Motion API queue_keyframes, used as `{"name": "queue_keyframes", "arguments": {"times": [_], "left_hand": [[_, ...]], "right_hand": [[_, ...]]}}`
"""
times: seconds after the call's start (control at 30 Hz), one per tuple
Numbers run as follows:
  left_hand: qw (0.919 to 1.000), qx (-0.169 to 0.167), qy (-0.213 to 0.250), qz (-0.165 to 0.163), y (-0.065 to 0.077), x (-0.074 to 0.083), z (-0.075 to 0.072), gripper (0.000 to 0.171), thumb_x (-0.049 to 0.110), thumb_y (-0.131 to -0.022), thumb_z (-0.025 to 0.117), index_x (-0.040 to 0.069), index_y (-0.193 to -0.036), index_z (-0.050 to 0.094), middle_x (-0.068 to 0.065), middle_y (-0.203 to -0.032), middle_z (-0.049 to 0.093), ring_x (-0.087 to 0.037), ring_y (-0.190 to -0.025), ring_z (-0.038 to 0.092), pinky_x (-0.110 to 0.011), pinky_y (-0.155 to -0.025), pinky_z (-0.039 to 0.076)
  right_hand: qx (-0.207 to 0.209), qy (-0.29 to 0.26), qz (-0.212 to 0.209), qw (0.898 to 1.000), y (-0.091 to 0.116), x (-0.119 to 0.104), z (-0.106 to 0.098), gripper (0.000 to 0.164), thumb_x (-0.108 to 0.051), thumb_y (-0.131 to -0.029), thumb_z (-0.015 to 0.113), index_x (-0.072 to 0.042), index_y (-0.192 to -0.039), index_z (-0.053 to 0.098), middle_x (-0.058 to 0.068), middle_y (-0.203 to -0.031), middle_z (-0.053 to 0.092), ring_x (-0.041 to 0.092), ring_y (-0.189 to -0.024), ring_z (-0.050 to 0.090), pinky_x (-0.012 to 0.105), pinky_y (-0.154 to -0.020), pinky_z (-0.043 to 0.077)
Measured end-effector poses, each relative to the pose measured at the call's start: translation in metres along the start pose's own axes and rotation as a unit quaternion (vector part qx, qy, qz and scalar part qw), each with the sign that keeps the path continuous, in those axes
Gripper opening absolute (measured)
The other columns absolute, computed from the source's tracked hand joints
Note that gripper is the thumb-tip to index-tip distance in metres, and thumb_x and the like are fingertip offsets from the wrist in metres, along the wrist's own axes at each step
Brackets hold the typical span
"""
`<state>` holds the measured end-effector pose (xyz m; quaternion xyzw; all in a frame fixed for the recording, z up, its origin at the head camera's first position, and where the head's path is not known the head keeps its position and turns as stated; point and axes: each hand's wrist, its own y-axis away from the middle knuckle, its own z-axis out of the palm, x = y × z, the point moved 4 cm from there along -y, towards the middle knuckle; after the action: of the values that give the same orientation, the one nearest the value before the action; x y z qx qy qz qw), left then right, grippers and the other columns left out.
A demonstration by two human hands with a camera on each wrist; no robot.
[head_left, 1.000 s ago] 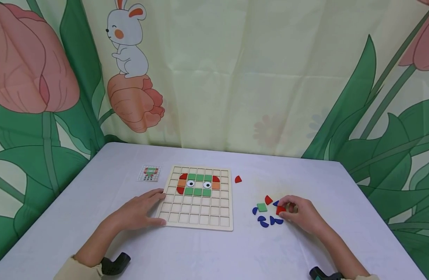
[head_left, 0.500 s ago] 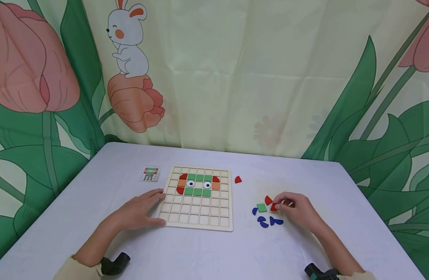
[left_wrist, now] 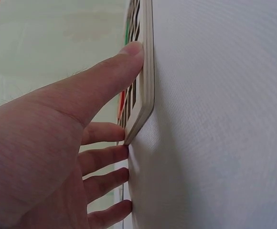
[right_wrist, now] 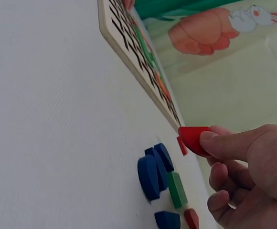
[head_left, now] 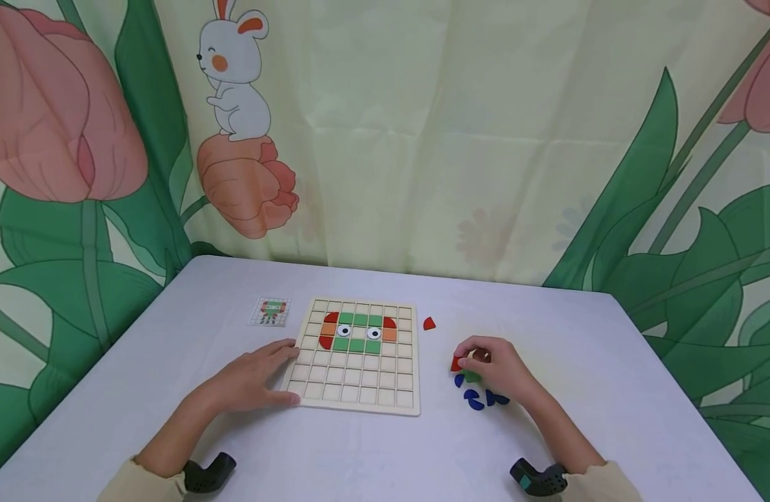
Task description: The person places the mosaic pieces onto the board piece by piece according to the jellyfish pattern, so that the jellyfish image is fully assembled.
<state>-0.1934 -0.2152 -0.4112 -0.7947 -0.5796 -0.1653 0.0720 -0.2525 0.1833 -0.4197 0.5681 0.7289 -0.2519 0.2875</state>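
Note:
In the head view my right hand pinches a red quarter-circle tile above the loose pieces. The right wrist view shows that red tile between thumb and fingertips, clear of the table. My left hand rests against the left side of the wooden grid board, fingers extended and thumb on its near corner. On the board, green squares, orange squares, red rounded tiles and two eye tiles form a face-like pattern. Beneath the right hand lie a green square and several blue rounded pieces.
Another red tile lies just right of the board. A small pattern card sits at its upper left. The table has a white cloth, with a printed curtain behind it.
My right hand has moved left over the loose pieces, carrying the red tile from the pile's right side toward the board. The left hand stays against the board.

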Motion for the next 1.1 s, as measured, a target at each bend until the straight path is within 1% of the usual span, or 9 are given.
{"name": "queue_keyframes", "arguments": {"times": [0.27,0.43,0.6,0.8,1.1], "left_hand": [[1.0000,-0.002,0.000,-0.009,-0.001,-0.001,0.001,0.086,0.057,-0.073,0.076,0.011,-0.141,0.048,-0.012,-0.153,0.039,-0.036,-0.140,0.037,-0.063,-0.105,0.035],[1.0000,-0.001,0.000,-0.006,-0.001,-0.002,0.001,0.086,0.058,-0.073,0.075,0.012,-0.141,0.048,-0.011,-0.153,0.039,-0.036,-0.140,0.037,-0.062,-0.105,0.036],[1.0000,-0.002,0.001,-0.005,-0.001,-0.001,0.001,0.086,0.058,-0.073,0.076,0.012,-0.140,0.049,-0.011,-0.152,0.039,-0.035,-0.140,0.038,-0.061,-0.105,0.037],[1.0000,-0.003,0.000,-0.005,-0.001,-0.001,0.002,0.086,0.058,-0.073,0.076,0.012,-0.141,0.048,-0.011,-0.152,0.039,-0.035,-0.140,0.038,-0.062,-0.105,0.037],[1.0000,-0.003,0.000,-0.001,-0.002,-0.003,0.002,0.086,0.060,-0.074,0.074,0.012,-0.141,0.048,-0.011,-0.153,0.039,-0.035,-0.140,0.037,-0.061,-0.105,0.037]], "right_hand": [[-0.004,-0.021,-0.008,1.000,-0.013,-0.013,0.020,0.012,-0.009,-0.088,0.069,-0.017,-0.096,0.072,-0.003,-0.087,0.068,0.016,-0.079,0.055,0.021,-0.064,0.050],[-0.007,-0.036,-0.008,0.999,-0.019,-0.021,0.030,0.011,-0.009,-0.088,0.069,-0.017,-0.095,0.072,-0.003,-0.086,0.068,0.017,-0.078,0.055,0.022,-0.061,0.051],[-0.010,-0.044,-0.014,0.999,-0.025,-0.028,0.037,0.011,-0.007,-0.087,0.070,-0.015,-0.094,0.072,-0.002,-0.087,0.069,0.016,-0.077,0.056,0.022,-0.062,0.051],[-0.017,-0.051,-0.012,0.998,-0.032,-0.038,0.045,0.012,-0.007,-0.086,0.071,-0.017,-0.093,0.072,-0.001,-0.091,0.067,0.016,-0.078,0.055,0.023,-0.062,0.049],[-0.028,-0.050,-0.041,0.997,-0.043,-0.054,0.061,0.010,-0.009,-0.086,0.072,-0.019,-0.090,0.073,-0.003,-0.089,0.067,0.014,-0.075,0.055,0.022,-0.065,0.046]]}}
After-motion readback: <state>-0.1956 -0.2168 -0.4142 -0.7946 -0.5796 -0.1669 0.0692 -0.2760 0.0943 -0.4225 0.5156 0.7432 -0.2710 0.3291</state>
